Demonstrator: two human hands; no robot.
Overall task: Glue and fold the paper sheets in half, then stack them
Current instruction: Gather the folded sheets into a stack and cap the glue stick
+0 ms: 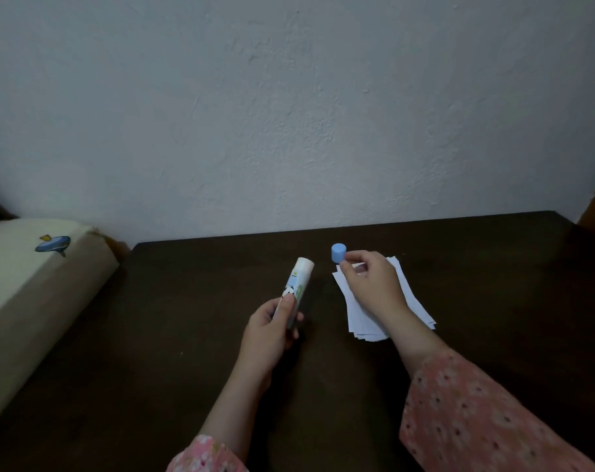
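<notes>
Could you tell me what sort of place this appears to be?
Probably a room at home: a dark wooden table against a plain textured wall, with a cream mattress or cushion bearing a cartoon print beside it.

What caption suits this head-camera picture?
Left hand holds the uncapped glue stick; right hand pinches its blue cap above the paper sheets.

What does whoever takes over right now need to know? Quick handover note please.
Left hand grips the glue stick, uncapped, tip pointing away.
Right hand pinches the blue cap above the far end of the paper stack.
Papers lie flat and loosely fanned on the dark table, right of centre.
Done: cap off.
Left: put the cap down, glue and fold each sheet in half, stack them. No folded sheet visible.
</notes>
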